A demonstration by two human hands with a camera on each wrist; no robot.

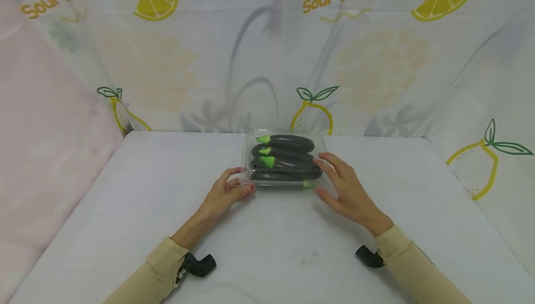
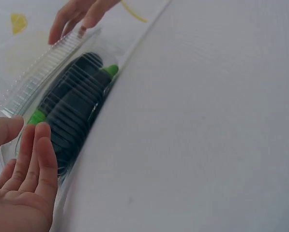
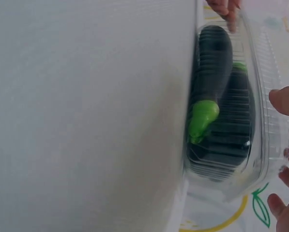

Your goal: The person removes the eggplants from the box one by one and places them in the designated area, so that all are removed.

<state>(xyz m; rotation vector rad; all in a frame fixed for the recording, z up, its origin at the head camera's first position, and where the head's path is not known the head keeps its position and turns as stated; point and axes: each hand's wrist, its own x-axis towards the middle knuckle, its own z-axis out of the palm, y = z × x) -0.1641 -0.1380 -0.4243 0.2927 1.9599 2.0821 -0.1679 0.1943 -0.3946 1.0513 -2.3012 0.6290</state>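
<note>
A clear plastic clamshell box (image 1: 245, 155) stands closed at the table's far middle. Several dark eggplants (image 1: 288, 143) with bright green caps lie inside it. At the box's left end is my left hand (image 1: 225, 190), its fingertips against the plastic and the thumb near the front corner. The left wrist view shows those fingers (image 2: 33, 159) nearly straight, with a gap to the thumb. My right hand (image 1: 349, 192) is spread at the right end, fingertips at the lid's edge. In the right wrist view its thumb (image 3: 283, 101) stands apart from the fingers.
The box rests on a white-covered table (image 1: 284, 248) close to its back edge. Behind rises a printed cloth (image 1: 267, 53) with lemon drawings, and a pink cloth (image 1: 50, 123) hangs at the left. Black wrist mounts (image 1: 202, 265) sit at both cuffs.
</note>
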